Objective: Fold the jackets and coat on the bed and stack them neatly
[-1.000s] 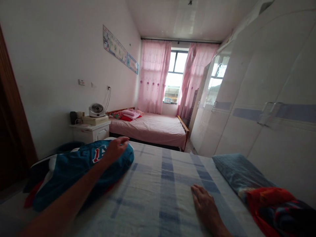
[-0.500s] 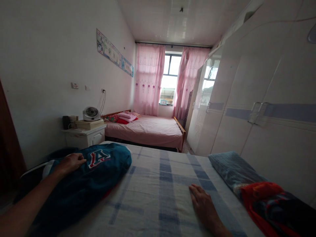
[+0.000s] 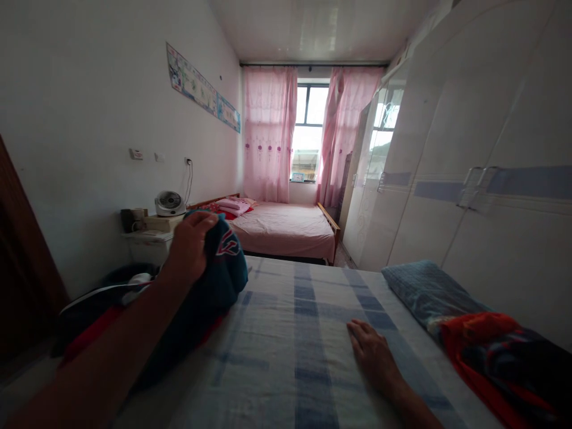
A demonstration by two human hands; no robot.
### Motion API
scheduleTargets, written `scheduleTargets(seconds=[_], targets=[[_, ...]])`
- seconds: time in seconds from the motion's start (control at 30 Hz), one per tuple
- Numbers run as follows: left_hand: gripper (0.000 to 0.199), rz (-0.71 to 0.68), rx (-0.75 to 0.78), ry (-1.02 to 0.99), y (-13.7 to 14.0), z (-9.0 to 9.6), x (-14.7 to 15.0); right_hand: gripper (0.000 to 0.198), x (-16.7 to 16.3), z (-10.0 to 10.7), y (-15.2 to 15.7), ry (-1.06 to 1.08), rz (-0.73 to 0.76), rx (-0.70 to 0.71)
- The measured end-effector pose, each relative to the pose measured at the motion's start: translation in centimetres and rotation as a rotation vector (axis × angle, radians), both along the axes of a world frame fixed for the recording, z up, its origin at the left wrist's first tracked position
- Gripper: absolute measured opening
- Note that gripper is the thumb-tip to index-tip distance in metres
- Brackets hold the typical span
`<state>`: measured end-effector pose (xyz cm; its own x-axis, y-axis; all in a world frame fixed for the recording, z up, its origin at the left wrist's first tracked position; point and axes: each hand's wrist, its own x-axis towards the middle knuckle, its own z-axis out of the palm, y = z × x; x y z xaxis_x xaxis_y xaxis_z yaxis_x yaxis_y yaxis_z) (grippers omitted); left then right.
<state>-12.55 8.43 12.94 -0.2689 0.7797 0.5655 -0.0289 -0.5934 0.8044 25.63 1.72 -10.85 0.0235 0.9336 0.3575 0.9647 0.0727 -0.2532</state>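
My left hand (image 3: 190, 244) is closed on a dark teal garment (image 3: 230, 277) with a red and white letter on it. It holds the cloth up above the left side of the near bed, and the lower part hangs down in folds. What kind of garment it is does not show. My right hand (image 3: 373, 357) lies palm down on the blue and white checked bedsheet (image 3: 268, 369), its fingers stretched out and nothing in them. Beneath the left forearm, red cloth (image 3: 92, 333) and dark clothing with a white stripe (image 3: 96, 298) show in part.
At the right edge of the bed lie a folded grey-blue cloth (image 3: 422, 289) and orange-red and dark clothes (image 3: 487, 333). A nightstand (image 3: 149, 247) bears a small fan (image 3: 170, 204). Beyond stands a pink-covered bed (image 3: 286, 223); white wardrobes (image 3: 447, 131) line the right wall.
My left hand has taken hold of the teal garment and lifted it up and to the right, baring red cloth below. The right hand stays flat on the sheet.
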Motion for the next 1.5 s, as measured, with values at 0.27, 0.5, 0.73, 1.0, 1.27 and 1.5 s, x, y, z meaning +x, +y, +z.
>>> scheduleTargets(seconds=[0.27,0.5,0.73,1.0,1.27,1.5], targets=[[0.013,-0.721,0.004,0.712,-10.8,-9.6,16.6,0.04,-0.7,1.3,-0.7,-0.022,-0.013,-0.065],[0.021,-1.08,0.022,1.069,-12.5,-13.7,12.4,0.039,-0.4,1.0,-0.6,0.032,0.002,-0.065],[0.03,-0.007,-0.128,1.153,-4.8,-14.2,0.0,0.041,-0.8,3.7,-1.6,0.462,0.181,-0.12],[0.06,0.397,-0.212,1.451,-2.6,-17.2,-7.1,0.04,-4.0,6.1,-3.4,0.727,0.404,-0.332],[0.029,0.269,-0.196,1.481,-2.6,-16.4,-5.0,0.025,-4.6,5.8,-2.9,0.955,0.332,-0.381],[0.026,0.168,-0.089,0.929,-6.8,-7.1,-3.8,0.027,-1.0,12.2,-2.6,1.237,0.15,0.054]])
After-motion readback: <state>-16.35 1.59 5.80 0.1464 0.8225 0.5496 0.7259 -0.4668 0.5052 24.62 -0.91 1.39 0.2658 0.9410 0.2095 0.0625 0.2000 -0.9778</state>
